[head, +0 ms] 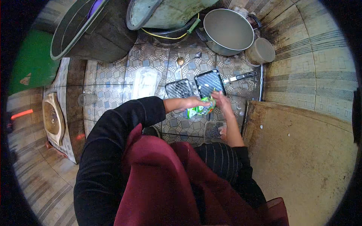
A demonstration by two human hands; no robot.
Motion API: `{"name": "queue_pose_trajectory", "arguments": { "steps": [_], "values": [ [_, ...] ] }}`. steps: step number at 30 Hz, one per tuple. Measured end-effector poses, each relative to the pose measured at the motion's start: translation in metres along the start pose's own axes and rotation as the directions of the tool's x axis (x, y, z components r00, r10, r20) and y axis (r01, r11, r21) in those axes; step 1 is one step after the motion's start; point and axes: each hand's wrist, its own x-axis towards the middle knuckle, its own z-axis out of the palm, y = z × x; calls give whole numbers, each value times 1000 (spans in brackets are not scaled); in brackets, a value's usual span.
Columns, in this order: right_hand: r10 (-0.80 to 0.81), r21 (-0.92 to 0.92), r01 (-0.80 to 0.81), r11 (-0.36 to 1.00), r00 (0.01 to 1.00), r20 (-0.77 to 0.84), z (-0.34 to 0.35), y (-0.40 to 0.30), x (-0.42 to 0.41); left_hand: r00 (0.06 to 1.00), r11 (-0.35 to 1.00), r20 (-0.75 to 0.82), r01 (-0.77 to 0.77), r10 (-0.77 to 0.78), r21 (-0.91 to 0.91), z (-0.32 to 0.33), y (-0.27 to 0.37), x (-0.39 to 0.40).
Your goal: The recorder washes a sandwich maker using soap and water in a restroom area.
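Observation:
My left hand [193,103] is closed around a crumpled green-and-white plastic pouch [200,110] that bears writing. My right hand [223,103] is blurred by motion beside the pouch's right end; whether its fingers grip it is unclear. Just beyond the hands, a black ridged grill pan [209,82] with white suds lies on the tiled floor, its handle [240,76] pointing right. To its left is a second ridged pan piece [179,89] coated in suds. Farther left sits a clear plastic container [146,83].
Two spoons [181,61] lie beyond the pans. Large tubs [93,36], a metal pot [229,31] and a lidded tub [260,50] line the back. A clear glass [87,99] stands left. A plastic box [213,130] is near my right forearm. A board [299,152] borders the right.

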Motion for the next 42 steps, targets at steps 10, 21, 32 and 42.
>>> {"name": "queue_pose_trajectory", "arguments": {
  "steps": [10, 21, 32, 42],
  "values": [
    [-301, -79, 290, 954, 931, -208, 43, 13, -25, 795, 664, -283, -190, 536, 723, -3, 7, 15],
    [-251, 119, 272, 955, 953, -169, 48, 13, -15, 864, 639, -223, -139, 452, 757, -1, 31, -3],
    [-262, 445, 361, 820, 927, -269, 55, 21, -12, 939, 531, 74, -254, 335, 808, -21, 29, 13],
    [-159, 229, 233, 945, 940, -301, 54, 19, -6, 915, 540, 106, -320, 390, 779, -21, 7, 19]
  ]
}}
